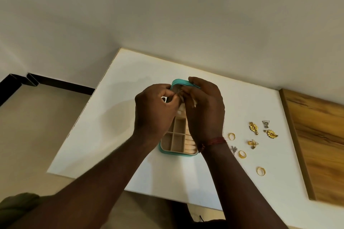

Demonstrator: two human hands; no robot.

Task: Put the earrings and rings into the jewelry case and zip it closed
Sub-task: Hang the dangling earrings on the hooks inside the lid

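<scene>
Head: hands (154, 109) pinch one piece (179, 92); one case (163, 151), three rings (242, 154), five earrings (253, 127).

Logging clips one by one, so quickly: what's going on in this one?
A person works over an open case on a white table. The left hand pinches a small piece, too small to identify, at the raised lid, which the right hand grips. The compartments in view look empty. Three rings and several earrings lie loose right of the case.
</scene>
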